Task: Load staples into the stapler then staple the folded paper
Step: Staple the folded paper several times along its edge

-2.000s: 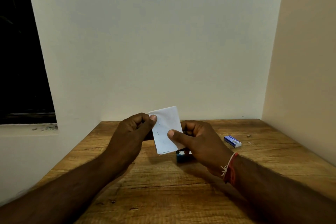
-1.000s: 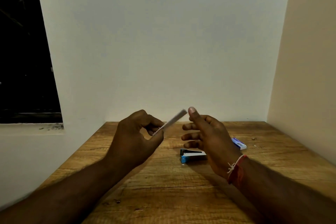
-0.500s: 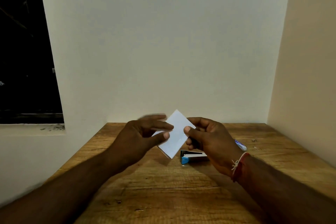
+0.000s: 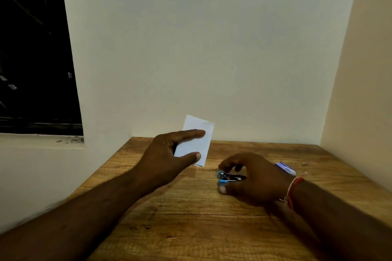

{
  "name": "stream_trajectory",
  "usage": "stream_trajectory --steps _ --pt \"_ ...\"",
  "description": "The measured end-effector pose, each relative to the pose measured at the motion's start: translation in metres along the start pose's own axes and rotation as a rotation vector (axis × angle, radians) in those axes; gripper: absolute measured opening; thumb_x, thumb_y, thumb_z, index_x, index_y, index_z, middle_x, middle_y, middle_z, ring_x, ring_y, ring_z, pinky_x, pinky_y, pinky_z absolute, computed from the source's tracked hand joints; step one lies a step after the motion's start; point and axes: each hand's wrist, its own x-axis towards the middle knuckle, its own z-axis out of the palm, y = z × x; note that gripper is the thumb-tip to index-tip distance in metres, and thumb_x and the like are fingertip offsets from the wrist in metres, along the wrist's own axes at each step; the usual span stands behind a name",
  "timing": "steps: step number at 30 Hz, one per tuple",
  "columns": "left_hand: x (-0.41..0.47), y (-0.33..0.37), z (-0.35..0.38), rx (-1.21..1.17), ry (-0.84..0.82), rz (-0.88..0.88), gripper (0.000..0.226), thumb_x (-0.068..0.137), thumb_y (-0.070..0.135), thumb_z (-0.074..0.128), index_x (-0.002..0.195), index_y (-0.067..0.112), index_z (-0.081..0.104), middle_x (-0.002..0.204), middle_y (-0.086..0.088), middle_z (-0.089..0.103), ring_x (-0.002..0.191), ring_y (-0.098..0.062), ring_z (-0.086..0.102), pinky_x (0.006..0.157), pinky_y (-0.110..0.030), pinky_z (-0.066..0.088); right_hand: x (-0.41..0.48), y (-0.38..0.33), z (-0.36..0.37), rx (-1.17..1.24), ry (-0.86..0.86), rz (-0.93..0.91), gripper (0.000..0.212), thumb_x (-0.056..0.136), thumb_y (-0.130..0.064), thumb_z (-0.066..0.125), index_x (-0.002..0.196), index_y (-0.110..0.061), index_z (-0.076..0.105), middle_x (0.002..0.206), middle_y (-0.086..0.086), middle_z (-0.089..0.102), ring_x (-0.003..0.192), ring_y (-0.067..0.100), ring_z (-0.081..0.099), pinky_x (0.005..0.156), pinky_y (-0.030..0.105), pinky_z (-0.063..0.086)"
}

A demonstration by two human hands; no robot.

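Note:
My left hand (image 4: 165, 154) holds the folded white paper (image 4: 196, 143) upright above the table, pinched between thumb and fingers. A small blue and black stapler (image 4: 230, 177) lies on the wooden table (image 4: 191, 218) to the right of the paper. My right hand (image 4: 252, 178) is down over the stapler, fingers curled over its far side and thumb at its near end; the rear of the stapler is hidden under the palm. A blue and white staple box (image 4: 285, 168) lies just behind my right hand.
The table sits in a corner, with a white wall behind and a beige wall (image 4: 360, 91) on the right. A dark window (image 4: 31, 48) is at the left. A few tiny bits (image 4: 304, 164) lie near the staple box.
My right hand let go of the paper and dropped onto the stapler. My left hand now holds the paper alone, turned more upright and slightly higher.

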Motion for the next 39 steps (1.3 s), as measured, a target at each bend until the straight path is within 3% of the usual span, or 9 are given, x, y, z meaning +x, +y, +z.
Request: stream_trajectory --steps 3,6,10,14,22,26,29,32,39 --pt "0.001 -0.002 0.000 -0.001 0.024 0.049 0.057 0.088 0.011 0.092 0.132 0.045 0.079 0.142 0.023 0.070 0.123 0.005 0.069 0.086 -0.015 0.060 0.001 0.000 0.006 -0.003 -0.005 0.025 0.037 0.084 -0.052 0.090 0.117 -0.040 0.078 0.117 -0.019 0.066 0.107 0.004 0.063 0.083 0.016 0.049" --pt "0.001 -0.003 0.001 0.001 0.033 0.087 0.060 0.088 0.010 0.093 0.135 0.043 0.077 0.144 0.027 0.068 0.128 0.010 0.064 0.090 -0.012 0.058 0.003 0.003 0.012 0.087 0.068 0.017 0.024 0.089 -0.047 0.087 0.108 -0.038 0.077 0.109 -0.014 0.074 0.099 0.001 0.067 0.080 0.019 0.054" --pt "0.002 -0.004 0.002 0.026 0.039 0.119 0.062 0.086 0.010 0.094 0.137 0.041 0.076 0.144 0.029 0.067 0.129 0.011 0.063 0.093 -0.012 0.058 0.007 -0.001 0.016 0.656 0.182 -0.055 0.014 0.098 -0.029 0.080 0.111 -0.023 0.079 0.101 0.014 0.080 0.077 0.016 0.072 0.067 0.031 0.061" --pt "0.002 -0.006 0.003 0.048 0.024 0.131 0.062 0.086 0.012 0.095 0.136 0.042 0.075 0.145 0.020 0.068 0.130 0.000 0.065 0.092 -0.020 0.062 0.005 -0.009 0.014 0.922 0.196 -0.141 0.030 0.094 -0.033 0.079 0.117 -0.015 0.080 0.108 0.022 0.079 0.076 0.021 0.066 0.062 0.030 0.055" --pt "-0.004 -0.001 0.005 0.041 -0.050 0.160 0.063 0.086 0.010 0.094 0.136 0.041 0.075 0.144 0.020 0.067 0.128 -0.001 0.065 0.088 -0.022 0.064 0.002 -0.014 0.016 0.977 0.149 -0.145 0.036 0.088 -0.039 0.082 0.115 -0.016 0.083 0.111 0.026 0.078 0.080 0.020 0.067 0.066 0.034 0.054" --pt "-0.004 0.000 0.005 0.084 -0.063 0.169 0.064 0.086 0.013 0.095 0.137 0.045 0.073 0.144 0.019 0.068 0.131 -0.007 0.066 0.091 -0.023 0.064 0.002 -0.014 0.015 1.023 0.101 -0.164 0.037 0.089 -0.040 0.084 0.116 -0.013 0.083 0.115 0.025 0.079 0.087 0.028 0.064 0.071 0.042 0.051" --pt "-0.004 0.000 0.004 0.121 -0.064 0.172 0.064 0.086 0.015 0.095 0.138 0.045 0.072 0.144 0.017 0.069 0.130 -0.008 0.067 0.092 -0.026 0.065 0.002 -0.014 0.013 1.041 0.083 -0.164 0.037 0.088 -0.034 0.083 0.116 -0.010 0.082 0.110 0.019 0.081 0.083 0.024 0.064 0.067 0.037 0.051" --pt "-0.004 0.002 0.004 0.158 -0.068 0.186 0.063 0.087 0.015 0.094 0.138 0.046 0.072 0.142 0.020 0.069 0.127 -0.005 0.066 0.089 -0.021 0.063 0.001 -0.014 0.011 1.047 0.079 -0.167 0.038 0.085 -0.029 0.083 0.117 -0.009 0.082 0.114 0.026 0.079 0.080 0.021 0.064 0.066 0.035 0.050" --pt "-0.004 0.001 0.008 0.152 -0.080 0.158 0.063 0.087 0.014 0.093 0.137 0.047 0.072 0.138 0.023 0.072 0.123 -0.002 0.069 0.086 -0.015 0.059 0.003 -0.009 0.007 1.059 0.088 -0.160 0.044 0.086 -0.031 0.081 0.121 -0.005 0.080 0.114 0.019 0.080 0.080 0.020 0.063 0.065 0.034 0.049"
